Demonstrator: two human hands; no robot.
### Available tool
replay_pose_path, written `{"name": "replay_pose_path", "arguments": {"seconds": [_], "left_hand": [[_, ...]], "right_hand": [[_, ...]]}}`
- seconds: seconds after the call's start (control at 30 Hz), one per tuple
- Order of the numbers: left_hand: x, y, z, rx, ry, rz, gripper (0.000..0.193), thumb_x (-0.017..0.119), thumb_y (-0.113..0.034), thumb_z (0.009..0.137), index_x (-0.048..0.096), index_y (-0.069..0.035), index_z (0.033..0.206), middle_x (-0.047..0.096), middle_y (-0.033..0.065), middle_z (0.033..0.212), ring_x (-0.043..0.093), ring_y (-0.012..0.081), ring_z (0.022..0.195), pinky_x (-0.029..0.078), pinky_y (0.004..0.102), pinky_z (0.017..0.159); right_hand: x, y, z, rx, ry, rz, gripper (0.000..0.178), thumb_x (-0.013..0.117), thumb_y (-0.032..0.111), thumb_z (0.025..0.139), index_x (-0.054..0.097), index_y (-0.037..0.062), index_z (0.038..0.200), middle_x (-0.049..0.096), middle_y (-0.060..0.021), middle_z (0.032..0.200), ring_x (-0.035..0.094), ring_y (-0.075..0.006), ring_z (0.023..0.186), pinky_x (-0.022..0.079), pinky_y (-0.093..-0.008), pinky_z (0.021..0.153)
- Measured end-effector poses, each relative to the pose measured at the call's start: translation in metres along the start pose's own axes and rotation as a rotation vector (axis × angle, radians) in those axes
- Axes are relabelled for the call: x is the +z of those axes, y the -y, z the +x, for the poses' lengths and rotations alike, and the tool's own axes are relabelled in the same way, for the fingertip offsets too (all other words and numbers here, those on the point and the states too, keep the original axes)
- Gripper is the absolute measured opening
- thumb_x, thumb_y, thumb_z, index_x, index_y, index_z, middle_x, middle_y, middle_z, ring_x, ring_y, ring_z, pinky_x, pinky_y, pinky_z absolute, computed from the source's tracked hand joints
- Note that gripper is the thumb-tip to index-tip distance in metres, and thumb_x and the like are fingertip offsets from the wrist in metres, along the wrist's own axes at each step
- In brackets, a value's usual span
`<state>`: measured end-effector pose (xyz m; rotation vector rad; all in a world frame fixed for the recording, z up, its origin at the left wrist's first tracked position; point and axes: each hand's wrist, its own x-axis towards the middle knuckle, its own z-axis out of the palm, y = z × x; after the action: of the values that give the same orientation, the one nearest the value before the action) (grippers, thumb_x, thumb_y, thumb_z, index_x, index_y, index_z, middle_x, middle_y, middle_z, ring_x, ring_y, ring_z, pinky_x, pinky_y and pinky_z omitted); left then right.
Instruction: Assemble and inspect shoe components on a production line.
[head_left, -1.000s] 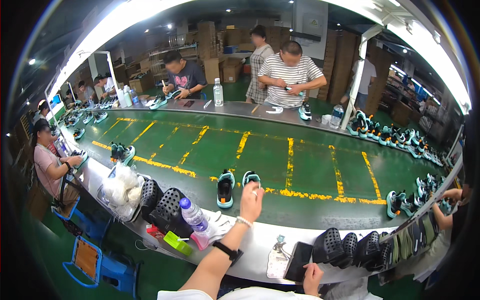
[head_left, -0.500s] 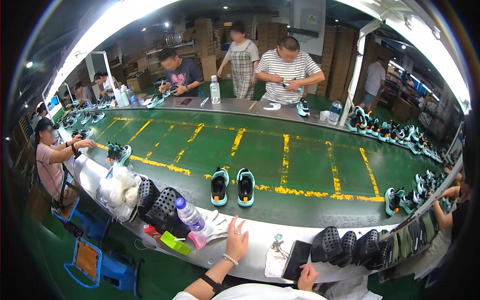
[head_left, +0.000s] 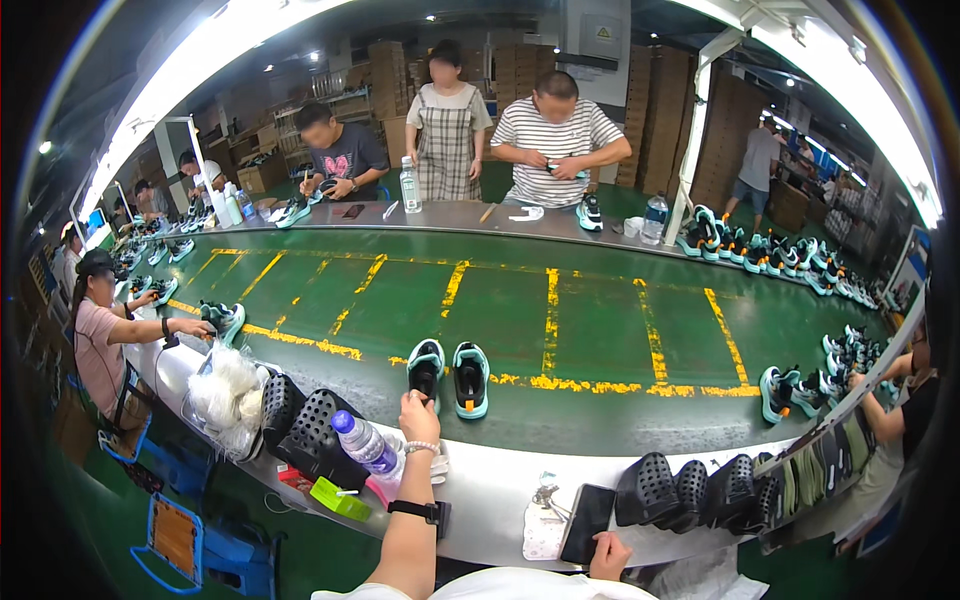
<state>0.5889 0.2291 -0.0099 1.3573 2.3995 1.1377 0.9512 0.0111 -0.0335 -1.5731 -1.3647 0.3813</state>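
Observation:
A pair of black and light-blue sneakers stands on the green conveyor belt, a left sneaker (head_left: 426, 362) and a right sneaker (head_left: 471, 382). My left hand (head_left: 419, 420) reaches forward over the bench edge, its fingers closed at the heel of the left sneaker; part of that heel is hidden behind them. My right hand (head_left: 608, 556) rests curled on the metal ledge, close beside the lower corner of a dark phone (head_left: 588, 523). Nothing shows in its fingers. The phone lies partly on a pale patterned pad (head_left: 545, 535) with a small bunch of keys (head_left: 545, 493).
Left on the ledge are a purple-capped bottle (head_left: 365, 443), black clogs (head_left: 318, 437), a bright green box (head_left: 340, 498) and clear plastic wrap (head_left: 225, 388). More clogs (head_left: 655, 488) stand right. Co-workers sit across the belt; one at left touches another sneaker (head_left: 225, 318).
My left hand has moved forward from above the ledge and closed at the left sneaker's heel. The right hand stays by the phone. The co-worker at left has reached out to a sneaker.

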Motion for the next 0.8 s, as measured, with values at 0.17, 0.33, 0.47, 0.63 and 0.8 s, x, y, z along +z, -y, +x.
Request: {"name": "replay_pose_path", "arguments": {"seconds": [0.17,0.33,0.47,0.63,0.8], "left_hand": [[0.020,-0.017,-0.025,0.182,-0.005,0.008,0.017,0.067,-0.015,0.079,0.057,-0.004,0.087,0.060,0.0156,0.094,0.060,0.0353,0.086,0.048,0.0438,0.075],[0.042,-0.052,-0.040,0.195,0.077,0.001,0.018,0.069,-0.020,0.078,0.061,-0.007,0.088,0.061,0.0134,0.096,0.062,0.0345,0.084,0.050,0.0427,0.074],[0.063,-0.077,-0.046,0.188,0.072,-0.078,0.018,0.070,-0.021,0.075,0.064,-0.008,0.086,0.063,0.0125,0.092,0.062,0.0312,0.086,0.049,0.0409,0.076],[0.072,-0.092,-0.047,0.200,0.191,-0.144,0.031,0.068,-0.024,0.077,0.060,-0.008,0.102,0.058,0.0170,0.110,0.062,0.0357,0.088,0.050,0.0432,0.077],[0.074,-0.107,-0.069,0.345,0.112,-0.191,0.064,0.070,-0.031,0.073,0.045,-0.011,0.128,0.020,0.0211,0.148,0.028,0.0425,0.130,0.032,0.0458,0.103]], "right_hand": [[-0.005,0.001,0.003,0.032,0.032,0.017,0.026,0.051,0.016,0.088,0.061,-0.0002,0.070,0.052,-0.0133,0.053,0.049,-0.0191,0.044,0.034,-0.0341,0.045],[-0.007,-0.002,0.005,0.029,0.042,0.010,0.025,0.052,0.015,0.087,0.061,-0.0007,0.070,0.053,-0.0140,0.053,0.050,-0.0189,0.044,0.035,-0.0332,0.045],[-0.009,-0.008,0.007,-0.012,0.023,0.019,0.023,0.054,0.014,0.086,0.061,-0.0011,0.070,0.055,-0.0144,0.054,0.053,-0.0189,0.045,0.036,-0.0321,0.045],[-0.010,-0.016,0.007,-0.018,0.016,0.028,0.019,0.056,0.011,0.085,0.061,-0.0011,0.071,0.055,-0.0125,0.054,0.052,-0.0171,0.045,0.037,-0.0309,0.045],[-0.014,-0.017,0.010,-0.001,0.017,0.066,0.008,0.058,0.007,0.082,0.061,0.0001,0.080,0.051,-0.0054,0.051,0.045,-0.0095,0.044,0.033,-0.0271,0.043]]}}
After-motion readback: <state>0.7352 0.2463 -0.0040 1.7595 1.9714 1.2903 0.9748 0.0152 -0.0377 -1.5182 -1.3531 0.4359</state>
